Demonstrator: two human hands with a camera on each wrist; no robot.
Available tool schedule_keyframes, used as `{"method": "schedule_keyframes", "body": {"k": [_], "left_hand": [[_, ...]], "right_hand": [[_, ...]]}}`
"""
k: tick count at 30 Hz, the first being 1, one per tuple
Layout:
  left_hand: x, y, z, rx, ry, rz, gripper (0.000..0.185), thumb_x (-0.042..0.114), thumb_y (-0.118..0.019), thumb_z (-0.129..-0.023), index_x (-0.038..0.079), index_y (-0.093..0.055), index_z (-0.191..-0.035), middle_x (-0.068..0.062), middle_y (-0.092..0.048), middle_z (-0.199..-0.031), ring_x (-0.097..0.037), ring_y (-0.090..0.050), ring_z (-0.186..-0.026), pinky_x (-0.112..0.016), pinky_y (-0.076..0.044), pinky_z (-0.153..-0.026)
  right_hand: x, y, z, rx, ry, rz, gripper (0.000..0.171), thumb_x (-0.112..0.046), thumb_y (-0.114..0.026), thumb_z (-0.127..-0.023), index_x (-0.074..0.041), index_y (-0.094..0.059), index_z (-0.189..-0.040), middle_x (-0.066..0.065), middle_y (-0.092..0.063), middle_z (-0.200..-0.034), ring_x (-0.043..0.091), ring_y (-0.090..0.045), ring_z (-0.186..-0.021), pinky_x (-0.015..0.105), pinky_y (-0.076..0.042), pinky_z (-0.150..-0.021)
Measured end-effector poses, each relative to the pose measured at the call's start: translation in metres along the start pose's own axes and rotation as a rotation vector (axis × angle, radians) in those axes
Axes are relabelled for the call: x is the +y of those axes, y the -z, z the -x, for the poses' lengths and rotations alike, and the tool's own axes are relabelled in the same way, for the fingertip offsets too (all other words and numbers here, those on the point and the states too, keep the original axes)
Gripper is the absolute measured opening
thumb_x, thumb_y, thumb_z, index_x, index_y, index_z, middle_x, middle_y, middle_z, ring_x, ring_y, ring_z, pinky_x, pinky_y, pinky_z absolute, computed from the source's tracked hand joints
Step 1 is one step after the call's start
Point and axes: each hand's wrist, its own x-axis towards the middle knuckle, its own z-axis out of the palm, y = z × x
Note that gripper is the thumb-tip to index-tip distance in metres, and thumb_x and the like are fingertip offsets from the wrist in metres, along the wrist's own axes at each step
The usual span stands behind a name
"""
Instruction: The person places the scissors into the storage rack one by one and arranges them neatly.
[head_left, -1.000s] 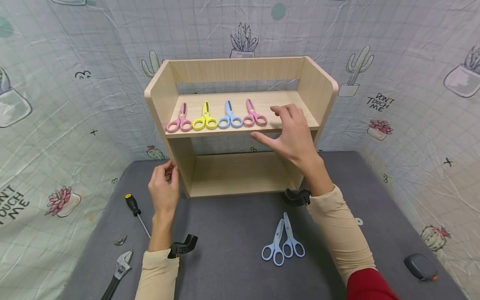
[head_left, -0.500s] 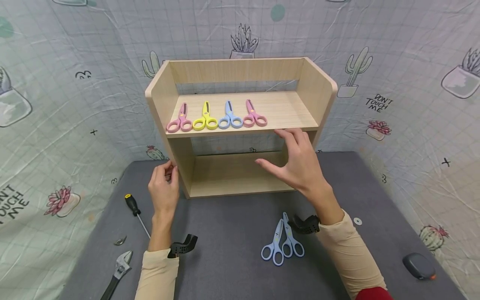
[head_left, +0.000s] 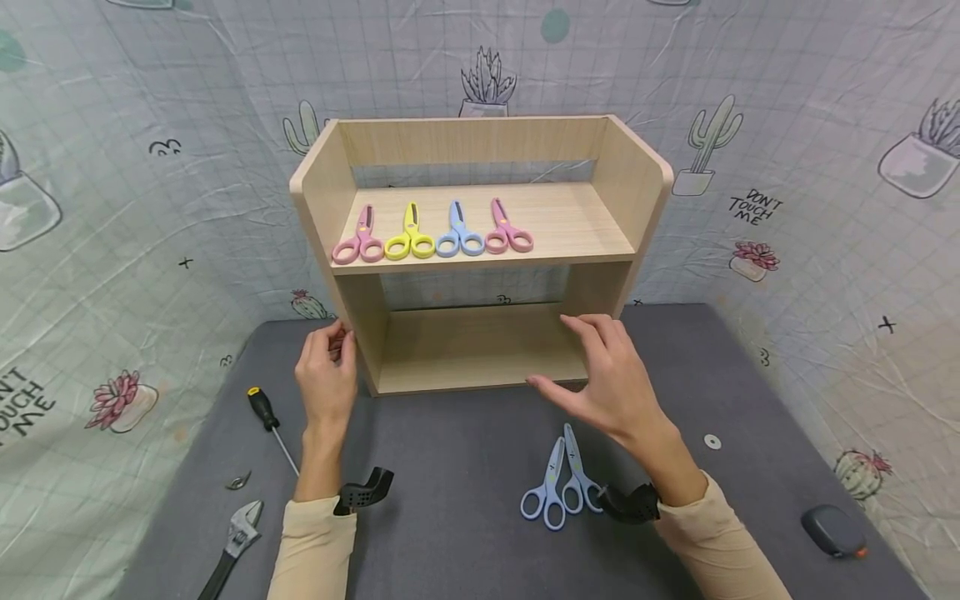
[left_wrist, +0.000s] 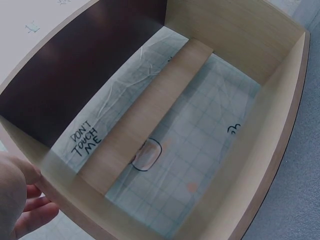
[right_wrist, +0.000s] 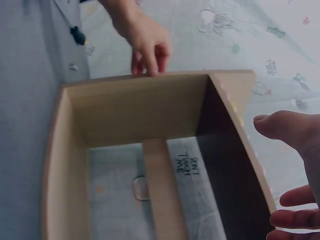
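A two-tier wooden shelf (head_left: 480, 142) stands on the grey table. My left hand (head_left: 324, 379) holds its left side panel, with the thumb at the front edge and curled fingers against the outer face in the left wrist view. My right hand (head_left: 615, 387) hovers before the lower right part of the shelf, thumb and fingers spread, nothing between them. On the upper board, in a row from the left, lie pink scissors (head_left: 365, 223), yellow scissors (head_left: 411, 218), blue scissors (head_left: 457, 220) and more pink scissors (head_left: 502, 217), blades pointing back.
Two blue scissors (head_left: 553, 471) lie side by side on the table, partly behind my right wrist's camera. At left are a screwdriver (head_left: 262, 408), a small metal piece (head_left: 238, 481) and an adjustable wrench (head_left: 242, 533). A washer (head_left: 712, 442) and a dark tape measure (head_left: 834, 532) lie at right.
My right hand has moved down from the upper board beside the right pink scissors to the front of the lower tier, staying spread. My left hand and the scissors have not moved.
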Motion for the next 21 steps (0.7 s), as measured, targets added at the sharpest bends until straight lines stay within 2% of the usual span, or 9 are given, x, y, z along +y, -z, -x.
{"method": "schedule_keyframes", "body": {"k": [7,12,21], "left_hand": [[-0.001,0.000,0.000,-0.001,0.002,-0.010,0.026,0.013,-0.064,-0.098,-0.008,-0.066,-0.114,-0.023,-0.067,-0.101,-0.032,-0.070,-0.085,-0.044,-0.062,-0.072],[-0.001,0.000,-0.001,0.009,0.003,0.017,0.025,0.012,-0.064,-0.098,-0.008,-0.067,-0.114,-0.022,-0.067,-0.102,-0.033,-0.070,-0.084,-0.045,-0.061,-0.071],[-0.002,0.000,-0.001,0.005,0.000,-0.008,0.024,0.012,-0.065,-0.098,-0.007,-0.066,-0.113,-0.022,-0.067,-0.102,-0.031,-0.070,-0.085,-0.042,-0.062,-0.072]], "right_hand": [[0.000,0.000,0.026,-0.070,-0.012,0.022,0.082,-0.051,-0.084,-0.070,0.000,-0.061,-0.129,0.018,-0.060,-0.117,0.035,-0.057,-0.107,0.050,-0.053,-0.089],[0.000,-0.002,0.045,-0.093,-0.010,0.028,0.081,-0.055,-0.082,-0.072,0.000,-0.061,-0.128,0.017,-0.061,-0.117,0.034,-0.058,-0.106,0.052,-0.054,-0.089],[0.005,-0.018,0.087,-0.156,-0.044,0.053,0.080,-0.054,-0.084,-0.069,0.000,-0.063,-0.124,0.012,-0.062,-0.111,0.028,-0.059,-0.101,0.046,-0.055,-0.083]]}}
